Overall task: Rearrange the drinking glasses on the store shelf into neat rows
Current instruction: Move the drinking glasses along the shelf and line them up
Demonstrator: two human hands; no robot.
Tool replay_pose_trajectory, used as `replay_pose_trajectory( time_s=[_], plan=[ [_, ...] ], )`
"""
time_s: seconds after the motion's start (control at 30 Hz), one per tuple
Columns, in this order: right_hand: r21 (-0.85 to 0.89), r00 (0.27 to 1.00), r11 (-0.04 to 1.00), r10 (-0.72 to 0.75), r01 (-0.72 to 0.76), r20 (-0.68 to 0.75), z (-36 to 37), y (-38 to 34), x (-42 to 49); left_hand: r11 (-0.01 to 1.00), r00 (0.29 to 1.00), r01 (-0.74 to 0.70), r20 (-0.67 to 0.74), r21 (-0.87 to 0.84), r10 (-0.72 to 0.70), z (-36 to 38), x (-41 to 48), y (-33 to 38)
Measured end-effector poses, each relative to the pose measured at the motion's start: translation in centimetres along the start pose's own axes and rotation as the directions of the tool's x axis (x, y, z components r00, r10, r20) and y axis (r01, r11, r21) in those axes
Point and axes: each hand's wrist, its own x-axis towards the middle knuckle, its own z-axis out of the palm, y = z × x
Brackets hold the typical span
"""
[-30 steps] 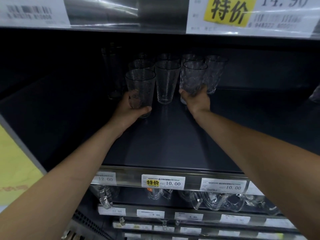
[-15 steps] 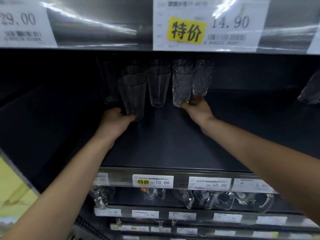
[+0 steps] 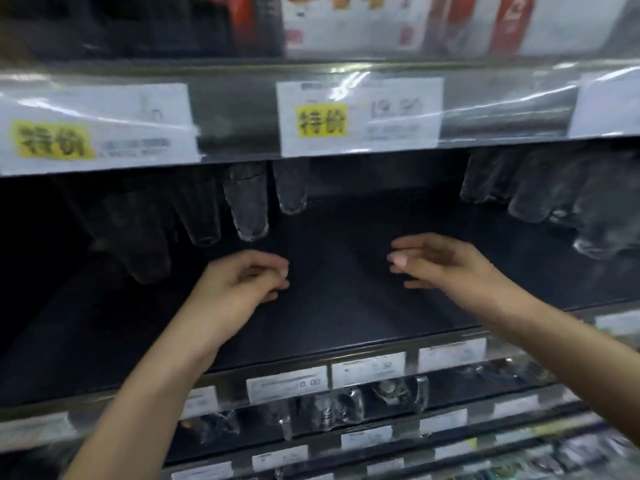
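Two empty hands hover over the dark metal store shelf.
The left hand has loosely curled fingers and the right hand nearly straight ones, neither holding anything. Clear drinking glasses stand at 11 o'clock, and blurred glasses at 2 o'clock.

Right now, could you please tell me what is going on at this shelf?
A person is tidying a dark store shelf. Both the left hand and the right hand hover empty over its bare middle, touching no glass. The left group of glasses stands at the back; the right group of glasses stands apart.
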Motion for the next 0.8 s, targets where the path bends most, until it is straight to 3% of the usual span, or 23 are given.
replay_pose_trajectory(
  time_s=[0.4,0.8],
  plan=[
    [0.005,0.923,0.998,-0.055,0.061,-0.381,-23.1,6.1,-4.9,0.997,0.961,-0.08,0.266,0.001,0.077,25.1,2.7,7.2],
    [-0.061,0.809,0.997,-0.073,0.046,-0.584,-38.9,11.8,-3.2,0.998,0.955,-0.059,0.289,-0.035,0.067,46.9,5.7,9.3]
  ],
)
